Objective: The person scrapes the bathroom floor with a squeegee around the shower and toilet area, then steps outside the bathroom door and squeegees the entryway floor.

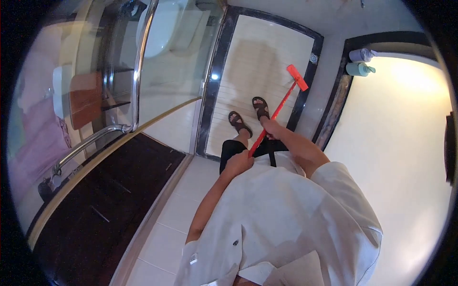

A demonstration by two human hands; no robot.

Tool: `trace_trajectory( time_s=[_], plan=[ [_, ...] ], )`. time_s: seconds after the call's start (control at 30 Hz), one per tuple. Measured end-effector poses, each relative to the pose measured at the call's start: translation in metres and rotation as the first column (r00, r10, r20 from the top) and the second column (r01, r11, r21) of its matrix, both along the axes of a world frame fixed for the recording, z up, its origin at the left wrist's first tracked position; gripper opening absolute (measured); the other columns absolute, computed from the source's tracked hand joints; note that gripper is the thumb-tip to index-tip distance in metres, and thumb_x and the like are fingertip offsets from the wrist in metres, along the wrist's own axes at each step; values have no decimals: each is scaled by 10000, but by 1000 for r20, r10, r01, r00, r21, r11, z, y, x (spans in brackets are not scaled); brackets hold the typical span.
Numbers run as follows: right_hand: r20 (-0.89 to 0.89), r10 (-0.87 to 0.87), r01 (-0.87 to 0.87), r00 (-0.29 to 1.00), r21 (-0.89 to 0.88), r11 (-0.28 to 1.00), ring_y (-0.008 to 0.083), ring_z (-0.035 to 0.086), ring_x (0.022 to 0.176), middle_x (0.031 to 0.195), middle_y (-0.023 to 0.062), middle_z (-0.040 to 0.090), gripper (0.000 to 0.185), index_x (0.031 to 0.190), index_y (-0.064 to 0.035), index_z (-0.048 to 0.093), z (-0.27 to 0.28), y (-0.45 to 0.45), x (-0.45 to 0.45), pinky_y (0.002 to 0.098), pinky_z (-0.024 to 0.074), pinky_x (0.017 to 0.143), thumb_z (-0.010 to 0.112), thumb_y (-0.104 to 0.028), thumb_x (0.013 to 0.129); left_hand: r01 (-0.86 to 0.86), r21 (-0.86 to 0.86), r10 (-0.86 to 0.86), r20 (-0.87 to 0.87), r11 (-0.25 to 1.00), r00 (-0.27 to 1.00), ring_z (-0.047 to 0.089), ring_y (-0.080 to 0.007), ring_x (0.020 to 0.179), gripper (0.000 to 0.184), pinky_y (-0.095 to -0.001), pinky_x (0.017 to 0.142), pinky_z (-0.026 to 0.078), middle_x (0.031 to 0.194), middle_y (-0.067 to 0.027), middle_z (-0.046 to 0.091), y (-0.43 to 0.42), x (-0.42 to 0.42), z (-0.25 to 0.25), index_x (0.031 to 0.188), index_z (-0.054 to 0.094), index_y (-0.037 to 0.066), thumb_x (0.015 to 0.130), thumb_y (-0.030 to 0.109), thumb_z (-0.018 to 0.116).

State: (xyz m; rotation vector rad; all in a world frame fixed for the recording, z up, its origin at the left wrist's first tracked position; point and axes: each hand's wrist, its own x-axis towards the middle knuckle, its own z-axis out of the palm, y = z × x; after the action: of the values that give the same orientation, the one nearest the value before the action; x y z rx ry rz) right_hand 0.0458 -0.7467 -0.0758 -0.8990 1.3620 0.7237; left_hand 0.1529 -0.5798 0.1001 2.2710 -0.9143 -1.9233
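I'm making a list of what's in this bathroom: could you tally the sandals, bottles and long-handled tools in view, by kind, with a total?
Long-handled tools: 1 (red long-handled tool)
Sandals: 2 (left sandal, right sandal)
Bottles: 2 (purple bottle, green bottle)
Total: 5

The stick's [284, 100] near end is lost in the left hand [239, 164], whose fingers are mostly hidden beneath it. The shirt [286, 209] runs off the bottom edge and the white bowl [158, 31] off the top. At far right, a dark thing [450, 148], cut by the black rim, is perhaps a fitting, though too partial to tell.
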Motion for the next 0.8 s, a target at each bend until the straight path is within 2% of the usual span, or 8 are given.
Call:
trace_trajectory(
  time_s=[0.17, 0.43, 0.5, 0.57, 0.6, 0.63, 0.7, 0.8],
  plan=[
    [18, -74, 75, 997, -91, 993, 225, 496, 425, 555, 125, 504, 316, 717, 6, 538, -9, 27, 0, 368, 392, 356, 474, -259, 875, 51, -75, -53, -25, 996, 998, 622, -436, 871, 333, -540, 766, 485, 889, -278, 637, 16, 20, 1, 1023, 549, 20, 868, 312, 519],
    [276, -95, 24, 957, 252, 967, 186, 475, 460, 597, 72, 497, 226, 726, -57, 522, -25, 87, 58, 343, 388, 390, 532, -256, 835, 61, -142, -47, 101, 988, 994, 612, -450, 857, 290, -540, 768, 473, 906, -279, 633, 79, 102, 32, 987, 582, 18, 869, 270, 499],
    [102, 12, -20, 995, 76, 997, 181, 454, 437, 591, 70, 485, 223, 707, -57, 520, 6, 122, 108, 338, 371, 378, 545, -243, 827, 5, -148, 15, 129, 989, 992, 600, -450, 900, 309, -529, 786, 465, 927, -282, 626, 113, 127, 48, 1038, 582, 25, 879, 271, 486],
    [236, 137, -141, 962, -2, 990, 181, 426, 399, 561, 62, 464, 243, 679, -53, 517, 7, 160, 140, 328, 339, 352, 540, -238, 834, -51, -146, 69, 119, 988, 990, 597, -445, 918, 321, -516, 788, 466, 929, -283, 624, 148, 150, 63, 1060, 581, 19, 884, 272, 492],
    [235, 123, -127, 964, 3, 992, 181, 426, 399, 561, 62, 464, 243, 679, -53, 517, -64, 188, 124, 328, 339, 352, 540, -238, 834, -123, -142, 139, 104, 982, 985, 594, -439, 935, 333, -504, 790, 468, 931, -283, 622, 166, 160, 72, 1082, 579, 14, 889, 272, 497],
    [519, 64, -147, 852, 121, 982, 188, 442, 394, 546, 67, 477, 268, 670, -41, 534, -127, 247, 140, 331, 345, 335, 546, -251, 836, -113, -138, 128, 102, 984, 987, 594, -439, 935, 333, -504, 790, 468, 931, -283, 622, 179, 168, 83, 1082, 579, 14, 889, 272, 497],
    [639, 335, -373, 693, -80, 924, 196, 463, 398, 538, 80, 498, 295, 683, -19, 559, -93, 278, 172, 337, 370, 330, 554, -272, 834, -177, -9, 178, 63, 984, 982, 598, -426, 946, 349, -472, 791, 469, 937, -282, 622, 203, 181, 105, 1090, 577, -9, 897, 276, 520],
    [432, 103, -181, 896, 144, 973, 212, 519, 416, 550, 106, 531, 319, 684, 1, 564, 33, 270, 216, 361, 395, 328, 559, -283, 829, -188, -23, 189, 200, 982, 961, 609, -418, 925, 343, -450, 775, 472, 922, -276, 622, 264, 179, 87, 1060, 583, -23, 902, 277, 534]
  ],
)
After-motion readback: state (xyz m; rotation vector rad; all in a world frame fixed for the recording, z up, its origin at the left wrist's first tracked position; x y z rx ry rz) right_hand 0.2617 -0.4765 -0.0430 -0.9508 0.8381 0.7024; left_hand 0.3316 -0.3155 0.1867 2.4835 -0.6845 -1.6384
